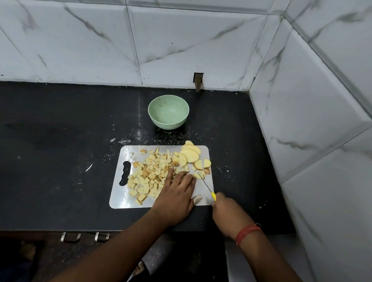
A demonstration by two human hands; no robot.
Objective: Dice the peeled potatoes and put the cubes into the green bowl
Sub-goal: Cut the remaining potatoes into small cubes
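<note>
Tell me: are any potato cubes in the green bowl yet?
No, the green bowl shows only its bare inside, while the potato cubes all lie on the cutting board.

Only one view here, a wide-angle cam worn on the person's head, looking forward and steeply down over the black counter (53,157). It's close in: both forearms come in from 6 o'clock, the cutting board (124,200) sits near dead center, tiled wall (142,44) across 12 o'clock, side wall at 3 o'clock. Edges bend a bit from the lens.
</note>
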